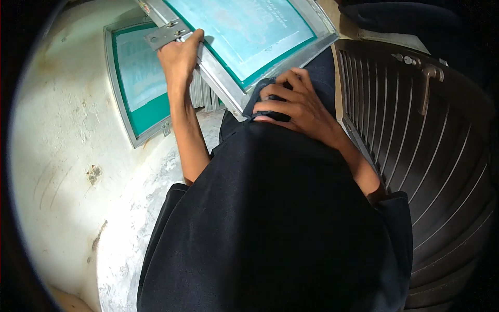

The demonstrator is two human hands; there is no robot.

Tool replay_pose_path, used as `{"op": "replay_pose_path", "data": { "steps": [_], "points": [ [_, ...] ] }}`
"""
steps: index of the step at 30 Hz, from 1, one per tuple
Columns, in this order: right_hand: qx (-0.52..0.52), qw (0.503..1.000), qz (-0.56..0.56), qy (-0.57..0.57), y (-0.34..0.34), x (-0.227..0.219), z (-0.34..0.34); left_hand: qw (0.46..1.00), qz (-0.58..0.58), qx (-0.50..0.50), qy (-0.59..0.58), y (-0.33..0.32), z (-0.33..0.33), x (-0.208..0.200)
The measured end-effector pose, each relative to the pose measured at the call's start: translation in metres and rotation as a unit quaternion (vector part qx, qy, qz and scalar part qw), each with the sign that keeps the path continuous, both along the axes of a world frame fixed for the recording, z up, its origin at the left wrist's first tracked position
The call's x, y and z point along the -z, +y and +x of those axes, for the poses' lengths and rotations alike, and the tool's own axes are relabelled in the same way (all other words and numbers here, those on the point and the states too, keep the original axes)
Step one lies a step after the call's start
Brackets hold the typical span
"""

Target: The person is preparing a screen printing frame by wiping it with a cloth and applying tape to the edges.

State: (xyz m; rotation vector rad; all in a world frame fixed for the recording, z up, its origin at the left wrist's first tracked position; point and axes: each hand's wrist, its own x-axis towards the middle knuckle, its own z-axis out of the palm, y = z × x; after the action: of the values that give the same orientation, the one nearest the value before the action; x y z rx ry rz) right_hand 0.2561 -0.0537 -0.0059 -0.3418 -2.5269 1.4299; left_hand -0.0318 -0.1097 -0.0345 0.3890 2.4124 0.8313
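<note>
The framed screen (254,41) is cut off by the view's upper edge, most fingers of the left hand (179,60) are hidden behind the frame, another screen (136,78) is partly covered by this arm (188,130), and whether the dark cloth (253,99) under the right hand (304,106) is rag or clothing cannot be told.

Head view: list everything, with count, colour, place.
Held frame: 1, silver and teal, top centre
Second frame: 1, silver and green, left
Bracket: 1, grey, on held frame
Stacked edges: several, grey, right of second frame
Door: 1, dark brown, right
Handle: 1, metallic, on door
Keys: count unclear, silvery, beside handle
Wall: 1, off-white, left
Speckled surface: 1, whitish, lower left
Cloth: 1 fold, dark, held frame's bottom corner
Garment: 1, black, centre
Left hand: 1, bare, gripping held frame
Right hand: 1, bare, on cloth
</note>
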Motion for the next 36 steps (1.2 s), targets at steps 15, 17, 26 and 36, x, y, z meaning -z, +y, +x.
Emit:
{"op": "replay_pose_path", "data": {
  "steps": [15, 17, 26, 36],
  "points": [
    [0.045, 0.989, 0.072, -0.123, 0.027, 0.075, 0.03, 0.999, 0.021, 0.025, -0.01, -0.014, 0.006, 0.01],
    [0.027, 0.995, 0.015, -0.093, 0.022, 0.066, 0.027, 0.999, 0.03, 0.018, -0.012, -0.018, 0.008, 0.011],
    [-0.018, 0.988, -0.145, 0.051, -0.012, 0.027, -0.008, 0.999, 0.015, -0.015, -0.041, -0.018, -0.003, 0.009],
    [-0.055, 0.998, -0.018, 0.011, 0.019, -0.001, -0.031, 0.997, 0.065, -0.017, -0.029, 0.016, 0.002, -0.01]
  ]
}}
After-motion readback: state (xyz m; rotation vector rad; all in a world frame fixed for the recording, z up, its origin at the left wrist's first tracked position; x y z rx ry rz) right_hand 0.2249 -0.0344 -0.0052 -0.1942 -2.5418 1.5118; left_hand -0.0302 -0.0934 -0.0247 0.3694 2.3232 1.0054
